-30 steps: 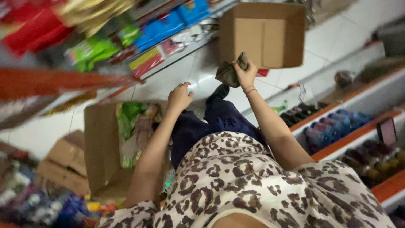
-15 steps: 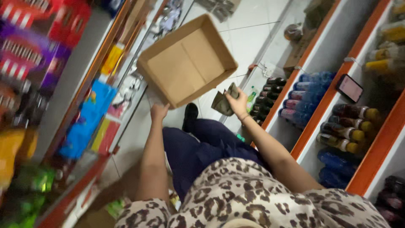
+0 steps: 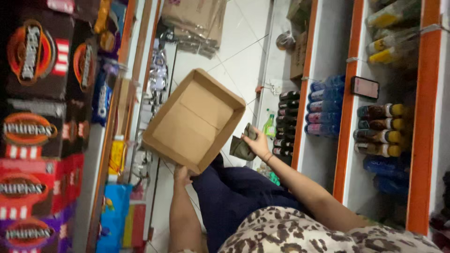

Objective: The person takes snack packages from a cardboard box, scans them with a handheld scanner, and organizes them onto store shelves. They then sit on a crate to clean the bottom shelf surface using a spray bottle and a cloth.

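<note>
**Down a shop aisle: shallow cardboard tray in one hand, crumpled cloth in the other**

Between two runs of shelving, over pale glossy floor tiles with thin diagonal grout lines. Left hand clamped on the near corner of a shallow cardboard tray: plain brown corrugated board, matte, rectangular, low walls all round, a faint crease across the bottom. Held up off the floor, tipped so the open face shows, nothing inside. Right hand just beside the tray's right edge, fingers curled around a dark olive cloth, soft and bunched into folds, one corner poking up. Thin band at that wrist. Cloth close to the tray wall, can't tell if actually touching.

Lower down: dark navy trousers, smooth fabric, and a top in a cream-and-brown animal print.

Right side: white shelf units with glossy orange edging, rows of plastic bottles lying sideways to the view, dark ones with yellow caps, blue ones below, small dark ones nearer the floor. One green bottle standing by the shelf foot. Left side: shiny snack packs in black, red and purple, a blue packet lower down. Far end: more brown cartons under clear wrap.
</note>
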